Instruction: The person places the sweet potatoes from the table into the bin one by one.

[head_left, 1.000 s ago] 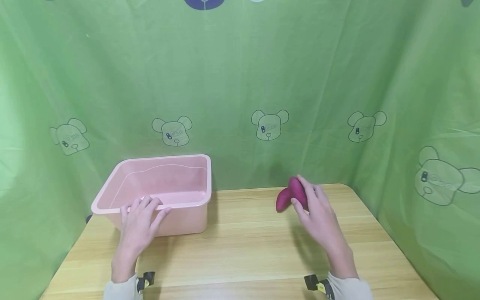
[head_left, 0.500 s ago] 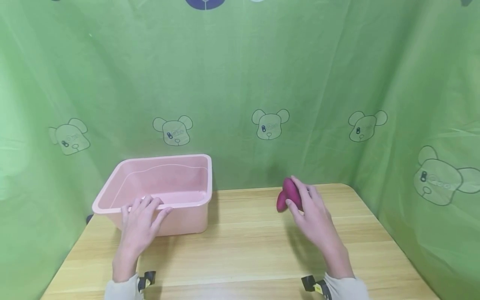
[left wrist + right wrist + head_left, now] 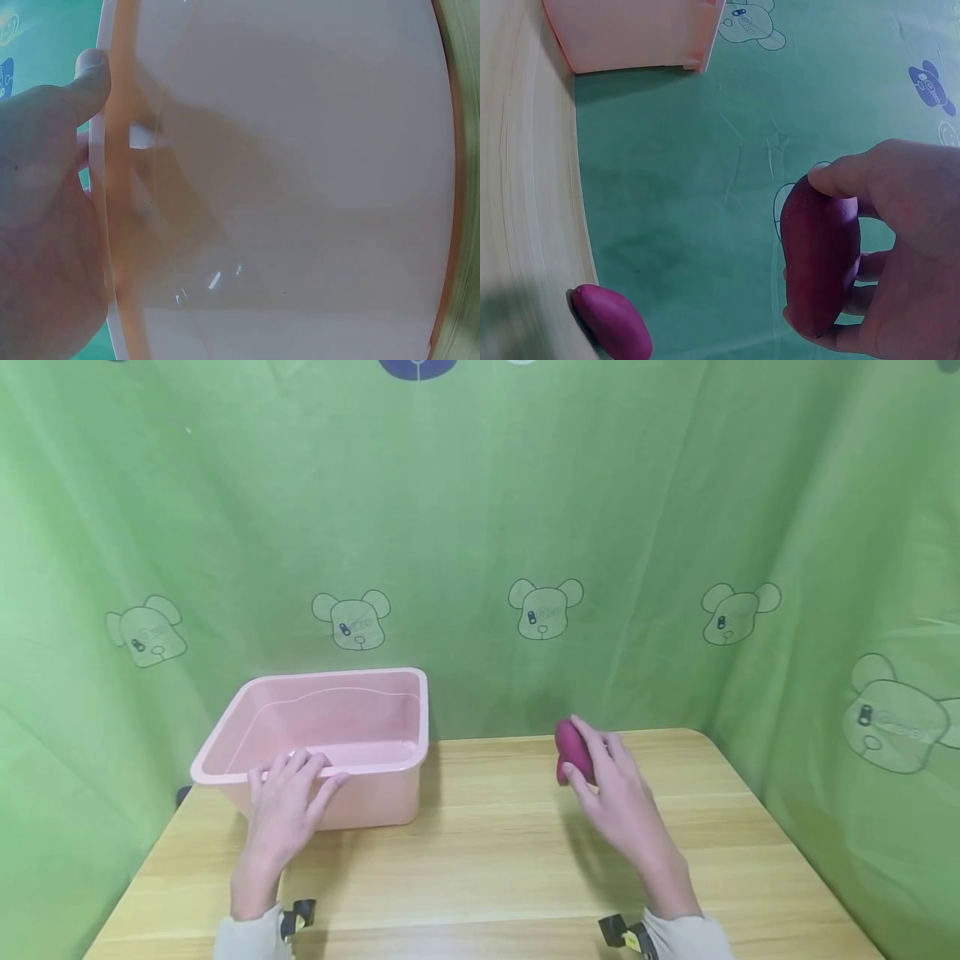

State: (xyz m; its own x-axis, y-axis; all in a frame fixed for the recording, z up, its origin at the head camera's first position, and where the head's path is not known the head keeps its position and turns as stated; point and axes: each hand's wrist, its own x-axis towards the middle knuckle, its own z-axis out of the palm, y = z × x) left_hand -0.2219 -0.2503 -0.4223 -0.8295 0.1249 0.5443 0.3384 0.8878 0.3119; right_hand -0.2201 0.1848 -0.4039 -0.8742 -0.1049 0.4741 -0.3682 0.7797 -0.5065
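My right hand [image 3: 618,806] grips a purple sweet potato [image 3: 819,255] between thumb and fingers. In the right wrist view it is held up off the table. A second sweet potato [image 3: 615,322] lies on the table near its far edge. The head view shows only a small lower part of that one behind the held one. My left hand [image 3: 279,814] holds the near rim of a pink plastic tub [image 3: 382,797], fingers over the rim and thumb along it. The tub's outer wall [image 3: 337,225] fills most of the left wrist view.
The tub stands at the left of a light wooden table [image 3: 480,868], close to the back. A green curtain [image 3: 465,527] with bear-head prints hangs behind the table and along both sides. Bare tabletop lies between the tub and the sweet potatoes.
My right hand has moved left with its sweet potato, which now covers more of the second one in the head view. The left hand keeps its grip on the tub's rim.
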